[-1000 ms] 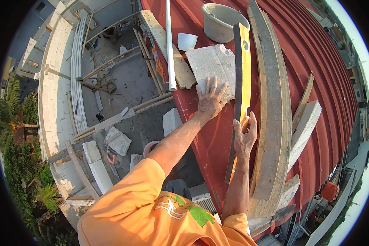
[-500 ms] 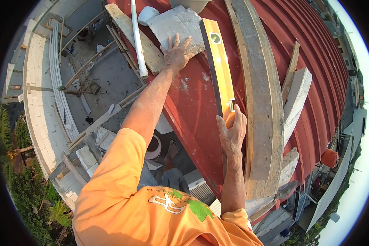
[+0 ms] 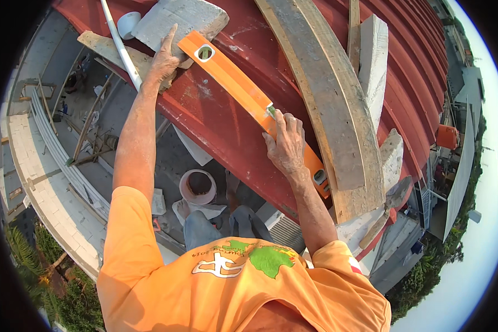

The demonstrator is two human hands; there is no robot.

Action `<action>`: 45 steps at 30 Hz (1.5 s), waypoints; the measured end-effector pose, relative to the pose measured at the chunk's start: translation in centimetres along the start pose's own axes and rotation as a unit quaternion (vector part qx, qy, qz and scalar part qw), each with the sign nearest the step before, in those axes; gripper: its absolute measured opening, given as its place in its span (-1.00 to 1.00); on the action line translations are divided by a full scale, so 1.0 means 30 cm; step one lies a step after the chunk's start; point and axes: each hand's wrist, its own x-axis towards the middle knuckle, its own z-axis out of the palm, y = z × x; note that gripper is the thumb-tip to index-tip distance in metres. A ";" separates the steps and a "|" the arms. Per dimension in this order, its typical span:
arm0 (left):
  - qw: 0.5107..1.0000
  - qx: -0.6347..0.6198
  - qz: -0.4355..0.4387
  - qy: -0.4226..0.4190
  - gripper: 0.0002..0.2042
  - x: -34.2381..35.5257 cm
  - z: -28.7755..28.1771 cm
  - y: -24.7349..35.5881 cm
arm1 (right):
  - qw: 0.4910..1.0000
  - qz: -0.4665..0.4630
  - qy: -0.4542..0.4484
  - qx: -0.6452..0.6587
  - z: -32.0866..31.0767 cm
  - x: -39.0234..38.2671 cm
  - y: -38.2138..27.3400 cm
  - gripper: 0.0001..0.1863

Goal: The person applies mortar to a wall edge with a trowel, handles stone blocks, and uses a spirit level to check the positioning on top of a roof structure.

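An orange spirit level [image 3: 232, 80] with vials lies slantwise across the red metal roof sheeting [image 3: 207, 124]. My right hand [image 3: 289, 144] grips it near its lower end, thumb on the near side and fingers over the top. My left hand [image 3: 163, 63] touches the near edge of a rough grey block [image 3: 177, 22], its index finger stretched along the face; the palm side is hidden. The level's far end sits just right of that block. Beside the left hand, a white pipe [image 3: 119, 41] passes over a rough board [image 3: 102, 44].
Long wooden planks [image 3: 337, 105] run right of the level, with a white block [image 3: 373, 66] beyond. A white cup-like container [image 3: 129, 25] stands near the grey block. Below the roof edge are a bucket [image 3: 197, 199] by my feet and a pale block wall [image 3: 36, 160] at left.
The spirit level has swung from near upright to slanting, its far end leftward beside the grey block. My right hand turned with it, now over its top. The view has shifted too.
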 end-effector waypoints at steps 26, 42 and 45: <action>0.973 0.204 0.100 0.035 -0.50 -0.019 0.105 0.009 | 0.992 0.003 -0.080 -0.096 0.017 -0.129 0.146 -0.32; 0.979 0.049 -0.131 0.146 -0.43 -0.605 0.236 0.369 | 0.984 -0.005 -0.057 -0.170 0.078 -0.013 -0.052 -0.30; 0.984 0.069 -0.140 0.089 -0.42 -0.692 0.285 0.483 | 0.996 -0.070 0.016 -0.052 0.066 0.178 -0.171 -0.36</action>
